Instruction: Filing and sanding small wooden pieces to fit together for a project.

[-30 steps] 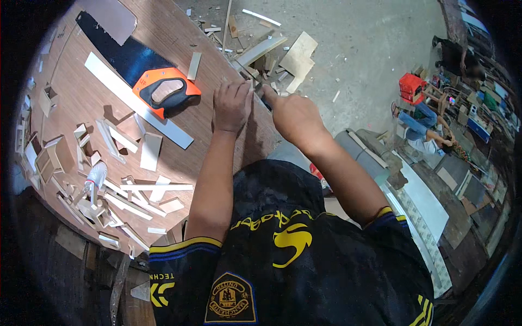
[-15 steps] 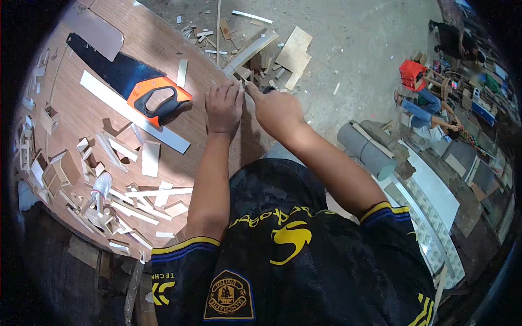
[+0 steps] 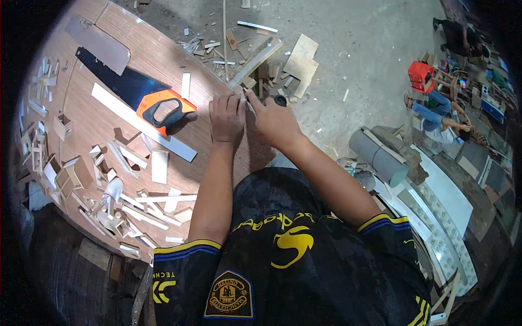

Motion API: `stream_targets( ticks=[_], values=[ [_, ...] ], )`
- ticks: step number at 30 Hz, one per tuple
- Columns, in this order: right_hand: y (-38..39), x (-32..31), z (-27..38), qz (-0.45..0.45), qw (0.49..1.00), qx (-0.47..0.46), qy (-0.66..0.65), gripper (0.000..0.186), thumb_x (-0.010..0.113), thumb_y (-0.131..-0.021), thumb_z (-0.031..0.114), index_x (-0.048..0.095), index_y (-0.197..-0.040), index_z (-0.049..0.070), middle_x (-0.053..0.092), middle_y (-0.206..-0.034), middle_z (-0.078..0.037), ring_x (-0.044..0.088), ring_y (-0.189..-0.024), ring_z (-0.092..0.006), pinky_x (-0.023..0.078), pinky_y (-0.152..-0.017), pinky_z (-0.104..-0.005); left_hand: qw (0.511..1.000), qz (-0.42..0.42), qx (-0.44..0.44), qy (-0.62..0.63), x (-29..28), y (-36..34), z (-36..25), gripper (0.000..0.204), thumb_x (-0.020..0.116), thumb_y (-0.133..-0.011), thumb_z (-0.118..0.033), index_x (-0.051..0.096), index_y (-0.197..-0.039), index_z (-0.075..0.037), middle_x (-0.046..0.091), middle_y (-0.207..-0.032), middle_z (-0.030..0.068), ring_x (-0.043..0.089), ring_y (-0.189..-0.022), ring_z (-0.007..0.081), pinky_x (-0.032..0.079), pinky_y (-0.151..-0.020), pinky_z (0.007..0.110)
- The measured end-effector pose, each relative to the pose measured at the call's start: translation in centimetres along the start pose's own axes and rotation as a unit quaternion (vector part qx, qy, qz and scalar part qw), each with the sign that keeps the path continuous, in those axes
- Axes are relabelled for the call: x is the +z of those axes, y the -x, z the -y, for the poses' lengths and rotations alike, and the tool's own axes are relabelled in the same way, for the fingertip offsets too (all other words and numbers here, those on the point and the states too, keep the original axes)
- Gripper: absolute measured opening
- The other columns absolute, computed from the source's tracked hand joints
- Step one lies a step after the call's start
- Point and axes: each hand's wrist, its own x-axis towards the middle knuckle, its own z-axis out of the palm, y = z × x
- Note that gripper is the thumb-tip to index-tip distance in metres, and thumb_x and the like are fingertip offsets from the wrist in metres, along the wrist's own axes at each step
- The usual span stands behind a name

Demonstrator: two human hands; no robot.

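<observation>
Dark tool (image 3: 280,100), rounded end showing past right hand (image 3: 276,125); rest hidden.

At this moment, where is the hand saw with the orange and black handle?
In the head view, the hand saw lies on the brown table, left of the person's left hand, beside the long white strip, its handle end nearer the hand.

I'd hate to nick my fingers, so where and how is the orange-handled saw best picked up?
Probably by the black grip of its looped handle, from the near right: the saw lies flat with that end toward you, while the blade points away left, teeth along its far edge.
</observation>
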Motion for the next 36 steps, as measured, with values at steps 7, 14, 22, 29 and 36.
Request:
stream_targets(
  ticks=[7, 14, 22, 29, 36],
  values=[
    [0.5, -0.6, -0.2, 0.023, 0.997, 0.015, -0.068, 0.058, 0.05, -0.088, 0.013, 0.043, -0.144, 0.022, 0.061, -0.085, -0.019, 0.065, -0.073, -0.0384, 0.053, -0.064, -0.0485, 0.999, -0.042, -0.008, 0.022, -0.3, -0.3, -0.4, 0.023, 0.068, -0.079, -0.015, 0.058, -0.097, -0.006, 0.058, -0.098, 0.0114, 0.056, -0.09, 0.0319, 0.043, -0.077, 0.044],
    [0.3, 0.2, -0.6, 0.002, 0.997, -0.012, -0.077, 0.05, 0.048, -0.089, 0.013, 0.047, -0.139, 0.013, 0.062, -0.083, -0.021, 0.066, -0.07, -0.0394, 0.054, -0.062, -0.049, 0.993, 0.002, -0.085, -0.082, 0.1, -1.1, -1.2, 0.022, 0.059, -0.083, -0.016, 0.057, -0.102, -0.006, 0.057, -0.101, 0.0121, 0.053, -0.092, 0.0329, 0.041, -0.081, 0.047],
    [0.2, -0.2, -0.2, -0.004, 0.997, -0.023, -0.07, 0.046, 0.044, -0.092, 0.015, 0.049, -0.138, 0.011, 0.064, -0.08, -0.021, 0.067, -0.068, -0.0383, 0.055, -0.059, -0.049, 0.966, -0.101, -0.169, -0.169, 1.6, -3.1, -0.3, 0.044, 0.059, -0.082, -0.018, 0.052, -0.124, -0.005, 0.04, -0.143, 0.0161, 0.03, -0.138, 0.0406, 0.018, -0.112, 0.058],
    [-1.1, -2.5, 1.5, 0.076, 0.997, 0.003, -0.003, 0.041, 0.044, -0.092, 0.015, 0.053, -0.13, 0.001, 0.069, -0.077, -0.018, 0.07, -0.069, -0.0344, 0.056, -0.06, -0.0463, 0.955, -0.123, -0.219, -0.155, 2.2, -3.6, -0.2, 0.055, 0.054, -0.083, -0.017, 0.046, -0.135, -0.001, 0.037, -0.148, 0.016, 0.023, -0.143, 0.0413, 0.012, -0.115, 0.06],
    [-1.2, -4.1, 2.8, 0.122, 0.989, -0.021, 0.082, 0.041, 0.047, -0.09, 0.014, 0.054, -0.13, 0.006, 0.069, -0.076, -0.017, 0.069, -0.069, -0.0346, 0.055, -0.06, -0.0457, 0.948, -0.082, -0.22, -0.215, 2.4, -3.1, 0.3, 0.062, 0.052, -0.084, -0.018, 0.041, -0.142, 0.001, 0.036, -0.15, 0.0152, 0.025, -0.142, 0.0418, 0.012, -0.116, 0.058]
  ],
)
